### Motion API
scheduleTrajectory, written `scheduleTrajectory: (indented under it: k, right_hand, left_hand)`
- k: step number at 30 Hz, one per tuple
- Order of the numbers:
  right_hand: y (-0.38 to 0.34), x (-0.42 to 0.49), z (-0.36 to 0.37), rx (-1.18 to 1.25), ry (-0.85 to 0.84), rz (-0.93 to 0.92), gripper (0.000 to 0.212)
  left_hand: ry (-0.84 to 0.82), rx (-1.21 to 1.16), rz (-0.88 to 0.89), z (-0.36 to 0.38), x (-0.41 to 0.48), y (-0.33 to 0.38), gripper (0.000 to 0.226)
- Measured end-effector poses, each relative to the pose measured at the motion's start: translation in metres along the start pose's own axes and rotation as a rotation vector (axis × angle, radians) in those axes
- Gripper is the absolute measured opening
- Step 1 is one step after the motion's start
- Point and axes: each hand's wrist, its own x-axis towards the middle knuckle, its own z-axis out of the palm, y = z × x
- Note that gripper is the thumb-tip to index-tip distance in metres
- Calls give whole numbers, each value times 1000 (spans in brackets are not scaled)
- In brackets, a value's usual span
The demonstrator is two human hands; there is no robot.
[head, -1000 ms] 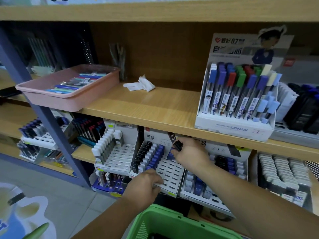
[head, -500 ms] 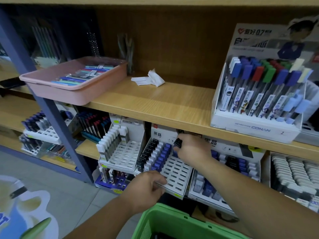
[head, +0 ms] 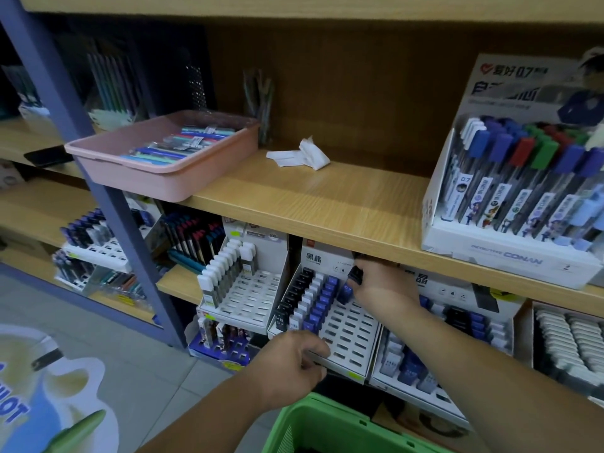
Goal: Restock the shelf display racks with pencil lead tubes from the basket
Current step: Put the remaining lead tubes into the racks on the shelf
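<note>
One white rack (head: 346, 335) is touched by both hands.
A black tube (head: 355, 275) is pinched by the right hand (head: 380, 284); the near edge is gripped by the left hand (head: 289, 359).

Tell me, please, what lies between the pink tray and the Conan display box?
A crumpled white paper lies there, nearer the pink tray than the Conan display box, as the head view shows.

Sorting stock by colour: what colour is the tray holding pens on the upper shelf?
Pale pink; the tray shows best in the head view.
</note>
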Motion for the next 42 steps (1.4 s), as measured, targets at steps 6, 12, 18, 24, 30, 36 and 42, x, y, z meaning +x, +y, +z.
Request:
scheduleTrajectory:
  k: [6,12,18,24,30,36,42]
  right_hand:
    - [3,-3,-2,-60,1,-74,11]
    - [1,2,-10,-46,-170,-15,16]
    - [1,3,-13,90,-361,-15,20]
    - [-17,-14,-35,1012,-444,371,40]
    - [-25,-31,-33,1400,-559,466,32]
    - [-23,-39,-30,1456,-518,471,38]
    - [-24,-43,-28,1345,-374,371,36]
  left_hand:
    - [-10,-2,-11,4,-2,6,23]
    - [-29,-1,-40,2,-4,9,25]
    - [-58,-37,-101,-2,-7,19,34]
    - [111,-138,-37,-2,-12,46,13]
    - [192,-626,-71,15,-12,89,20]
    - [204,-886,-134,21,-8,101,20]
    - [177,-889,-147,21,-2,103,32]
